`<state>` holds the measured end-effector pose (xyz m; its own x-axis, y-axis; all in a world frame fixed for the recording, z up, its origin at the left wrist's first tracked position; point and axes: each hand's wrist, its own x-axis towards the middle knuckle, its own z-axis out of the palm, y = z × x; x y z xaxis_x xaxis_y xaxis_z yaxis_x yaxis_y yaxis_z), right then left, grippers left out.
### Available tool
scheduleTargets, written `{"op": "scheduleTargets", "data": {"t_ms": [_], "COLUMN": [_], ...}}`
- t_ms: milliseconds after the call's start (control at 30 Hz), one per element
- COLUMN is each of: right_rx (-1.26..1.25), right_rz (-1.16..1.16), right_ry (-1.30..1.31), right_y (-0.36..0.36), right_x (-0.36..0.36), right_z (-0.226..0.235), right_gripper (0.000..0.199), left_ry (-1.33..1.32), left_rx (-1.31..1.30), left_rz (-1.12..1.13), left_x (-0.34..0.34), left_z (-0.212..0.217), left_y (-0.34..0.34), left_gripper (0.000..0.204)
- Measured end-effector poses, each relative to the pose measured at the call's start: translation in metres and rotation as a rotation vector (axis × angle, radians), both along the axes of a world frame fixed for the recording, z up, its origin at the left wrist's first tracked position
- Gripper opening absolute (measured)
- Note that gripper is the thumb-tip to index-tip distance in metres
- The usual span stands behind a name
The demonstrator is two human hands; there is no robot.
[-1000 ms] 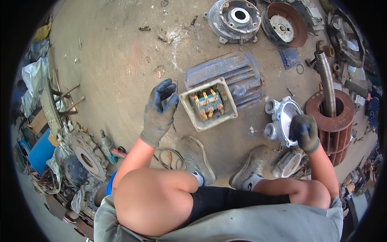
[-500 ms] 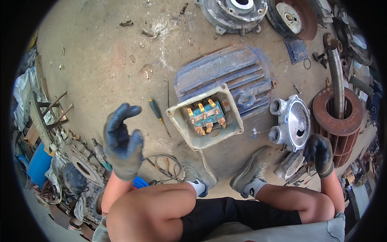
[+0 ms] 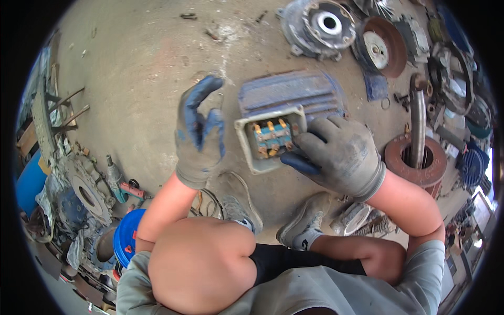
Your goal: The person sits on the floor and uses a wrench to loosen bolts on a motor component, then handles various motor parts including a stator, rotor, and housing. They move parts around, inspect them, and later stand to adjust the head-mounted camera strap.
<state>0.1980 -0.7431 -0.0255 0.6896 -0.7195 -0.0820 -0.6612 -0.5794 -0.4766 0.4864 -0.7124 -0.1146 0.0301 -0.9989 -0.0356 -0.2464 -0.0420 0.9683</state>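
Blue housing, rusty rotor nearby — left grip unclenched; right grip, hold unclear, across box corner

One left hand and one right hand are shown, and two gloves are worn. Two shoes are counted. One blue finned housing, one terminal box and one terminal block are seen, with three yellow-tipped terminals counted in the block's upper row. One steel shaft, one rust-red cylinder, one grey end cover, one rusty drum and one blue plate are also counted.
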Motion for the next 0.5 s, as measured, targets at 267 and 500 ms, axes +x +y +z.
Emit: {"op": "scheduleTargets", "data": {"t_ms": [267, 500], "right_rx": [-0.022, -0.005], "right_rz": [0.05, 0.045], "right_ry": [0.086, 0.105], "right_y": [-0.005, -0.003], "right_x": [0.024, 0.028], "right_z": [0.0, 0.004], "right_gripper": [0.023, 0.021], "left_ry": [-0.473, -0.807], "left_rx": [0.63, 0.351], "left_rz": [0.284, 0.048], "left_x": [0.068, 0.039], "left_z": [-0.076, -0.125], "left_y": [0.055, 0.072], "left_gripper": [0.079, 0.084]}}
